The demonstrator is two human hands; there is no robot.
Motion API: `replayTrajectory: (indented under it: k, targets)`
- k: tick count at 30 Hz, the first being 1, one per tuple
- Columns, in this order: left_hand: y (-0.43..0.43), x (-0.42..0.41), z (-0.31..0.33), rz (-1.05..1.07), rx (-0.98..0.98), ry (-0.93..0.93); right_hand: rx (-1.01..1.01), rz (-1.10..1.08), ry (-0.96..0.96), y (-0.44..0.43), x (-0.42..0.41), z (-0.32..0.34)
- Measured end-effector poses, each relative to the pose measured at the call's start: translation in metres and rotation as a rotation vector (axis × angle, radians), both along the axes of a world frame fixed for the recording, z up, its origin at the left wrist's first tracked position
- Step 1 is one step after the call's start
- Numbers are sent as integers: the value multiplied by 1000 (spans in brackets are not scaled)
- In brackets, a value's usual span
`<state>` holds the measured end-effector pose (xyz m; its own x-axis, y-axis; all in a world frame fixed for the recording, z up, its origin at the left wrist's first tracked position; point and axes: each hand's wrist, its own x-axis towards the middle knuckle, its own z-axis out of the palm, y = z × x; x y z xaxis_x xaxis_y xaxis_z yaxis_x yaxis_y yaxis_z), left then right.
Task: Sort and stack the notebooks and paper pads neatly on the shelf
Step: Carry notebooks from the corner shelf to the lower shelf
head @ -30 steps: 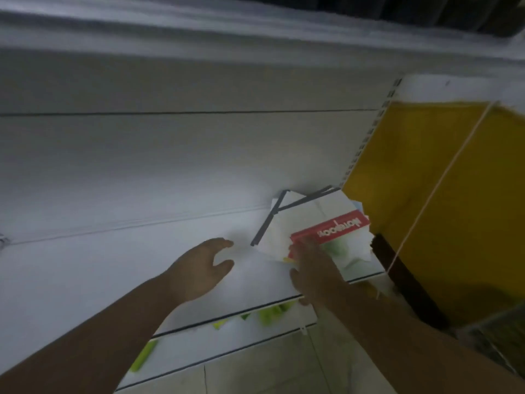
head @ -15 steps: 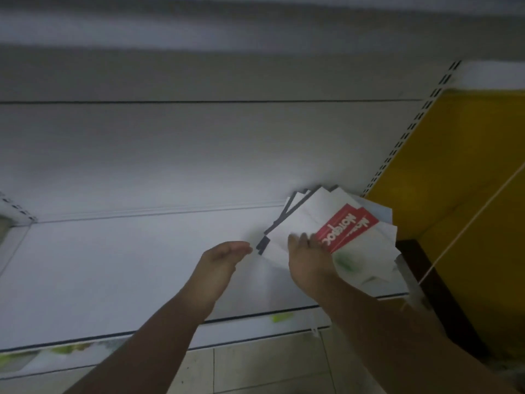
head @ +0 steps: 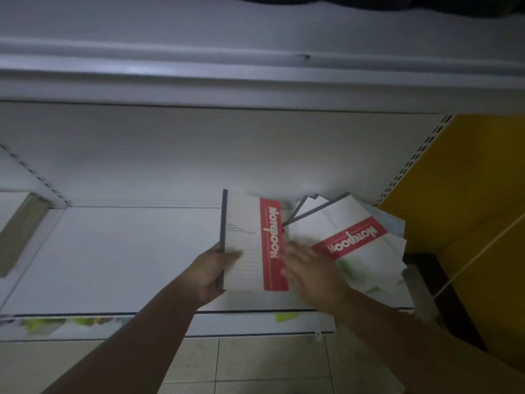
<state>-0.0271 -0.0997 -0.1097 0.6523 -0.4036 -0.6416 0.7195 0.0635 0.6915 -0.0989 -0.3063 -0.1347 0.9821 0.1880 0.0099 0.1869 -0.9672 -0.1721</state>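
A white notebook (head: 247,240) with a red title band and dark spine lies straight on the white shelf (head: 113,257). My left hand (head: 211,273) grips its lower left corner, thumb on the cover. To its right, a fanned, skewed pile of similar notebooks (head: 349,237) rests near the shelf's right end. My right hand (head: 309,270), blurred, lies flat with fingers spread across the gap between the single notebook and the pile, touching both.
A yellow side panel (head: 460,200) with a slotted upright bounds the shelf on the right. A thin white cord (head: 480,251) crosses it. An upper shelf edge (head: 255,78) overhangs. Tiled floor (head: 255,365) lies below the shelf front.
One notebook has left the fanned pile and moved left, turned square to the shelf. My left hand closed onto its corner; my right hand shifted from the pile toward that notebook.
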Motion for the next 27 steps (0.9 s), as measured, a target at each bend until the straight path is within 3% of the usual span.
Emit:
replayTrajectory:
  k: [2,4,9,14,17,20,24,27]
  targets:
    - [13,3,0,18,13,-36,-60,-310,191,-15,17,-5]
    - [23,2,0,18,35,-91,-222,-394,303,-27,30,-18]
    - [38,-1,-3,48,117,-125,-344,-331,258,-28,31,-33]
    - [35,-7,3,40,179,-91,-504,-218,396,-12,26,-17]
    - [31,-6,3,74,194,-110,-324,-185,244,-14,19,2]
    - [24,-10,1,58,201,-110,21,-35,-77,-13,1,16]
    - [9,-13,1,32,172,8,21,459,-164,18,-21,-1]
    - [14,-14,-7,42,170,-109,11,516,-134,22,-18,-6]
